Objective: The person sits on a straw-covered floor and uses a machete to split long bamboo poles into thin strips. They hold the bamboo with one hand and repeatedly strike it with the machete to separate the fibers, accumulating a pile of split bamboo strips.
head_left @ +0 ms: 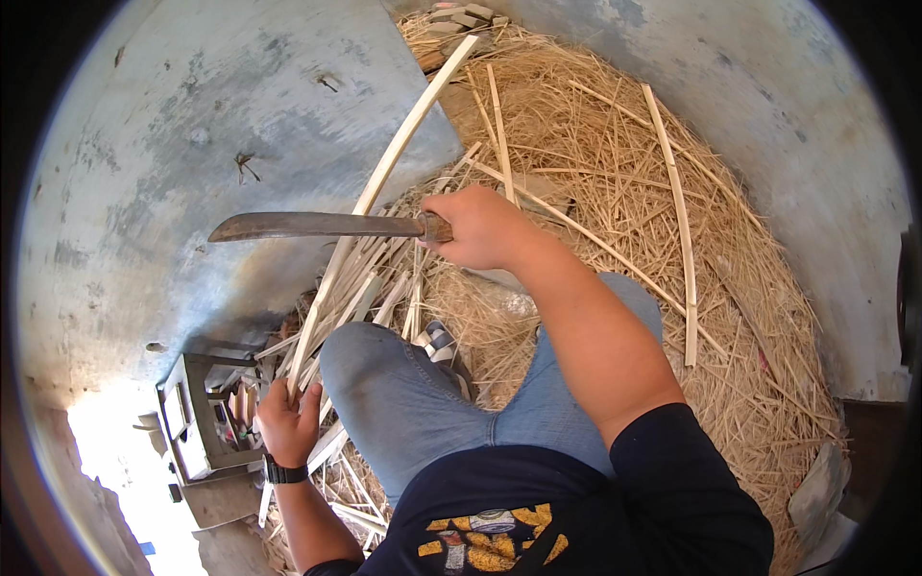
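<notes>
Hands: right hand (477,228) closed round the handle of a machete (317,225); left hand (288,422) closed on the near end of a pale wooden strip (397,144). Strip's long axis runs forward and rightward from left hand; blade points left, crossing above it. Contact: cannot tell. Right hand nearer the crossing. Farther out: loose strips (366,296), straw-like shavings (595,125).

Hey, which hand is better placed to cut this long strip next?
Probably your right hand: it grips the machete, which appears across the wooden strip; your left hand holds the strip's near end.
</notes>
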### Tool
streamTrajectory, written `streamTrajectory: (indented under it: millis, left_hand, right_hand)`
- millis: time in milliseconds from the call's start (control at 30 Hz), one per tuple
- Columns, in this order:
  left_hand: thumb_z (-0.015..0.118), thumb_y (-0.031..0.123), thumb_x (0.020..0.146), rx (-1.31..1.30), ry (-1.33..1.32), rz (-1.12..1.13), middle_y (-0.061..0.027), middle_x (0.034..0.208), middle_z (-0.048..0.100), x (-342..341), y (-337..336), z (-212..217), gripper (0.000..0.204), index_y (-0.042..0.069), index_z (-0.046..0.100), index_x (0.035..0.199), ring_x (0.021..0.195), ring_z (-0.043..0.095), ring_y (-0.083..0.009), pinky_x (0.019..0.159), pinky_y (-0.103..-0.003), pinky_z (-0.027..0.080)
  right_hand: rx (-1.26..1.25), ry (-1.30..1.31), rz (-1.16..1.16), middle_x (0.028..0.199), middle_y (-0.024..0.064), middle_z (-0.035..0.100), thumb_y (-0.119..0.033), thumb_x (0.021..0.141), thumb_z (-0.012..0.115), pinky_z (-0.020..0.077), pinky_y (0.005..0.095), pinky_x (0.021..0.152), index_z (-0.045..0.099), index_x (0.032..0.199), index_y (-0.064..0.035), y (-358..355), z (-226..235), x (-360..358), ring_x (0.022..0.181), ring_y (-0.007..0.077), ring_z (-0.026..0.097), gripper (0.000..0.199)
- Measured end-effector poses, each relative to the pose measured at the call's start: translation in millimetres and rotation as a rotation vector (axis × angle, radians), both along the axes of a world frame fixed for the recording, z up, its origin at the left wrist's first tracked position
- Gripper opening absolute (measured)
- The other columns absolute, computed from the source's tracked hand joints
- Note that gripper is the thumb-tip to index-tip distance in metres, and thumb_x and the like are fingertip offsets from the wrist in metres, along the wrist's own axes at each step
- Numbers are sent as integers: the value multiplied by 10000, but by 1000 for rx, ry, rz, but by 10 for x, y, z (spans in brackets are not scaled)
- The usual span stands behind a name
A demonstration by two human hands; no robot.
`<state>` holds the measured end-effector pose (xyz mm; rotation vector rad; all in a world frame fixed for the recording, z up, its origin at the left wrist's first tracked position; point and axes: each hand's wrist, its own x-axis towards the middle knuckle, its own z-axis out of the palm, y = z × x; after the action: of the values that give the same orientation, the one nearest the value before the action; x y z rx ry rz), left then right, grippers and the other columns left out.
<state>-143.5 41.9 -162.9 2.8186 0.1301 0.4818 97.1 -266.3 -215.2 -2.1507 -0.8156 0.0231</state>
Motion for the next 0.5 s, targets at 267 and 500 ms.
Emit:
streamTrajectory:
  millis: [267,500]
  left_hand:
    - [687,271,929,62,14,-4,-167,583,497,-77,118,54,374,22,489,732,505,478,-339,494,-409,359]
    - [565,311,1014,15,-24,-12,-195,587,479,-97,269,-71,435,23,458,706,524,462,-409,497,-452,340]
  right_hand:
    - [-50,-74,-83,864,160,701,-274,803,731,536,496,753,669,977,-125,-216,129,46,869,381,684,238]
    - [-122,-72,-1,828,137,704,-291,819,747,542,450,729,687,972,-139,13,225,-137,811,326,692,224]
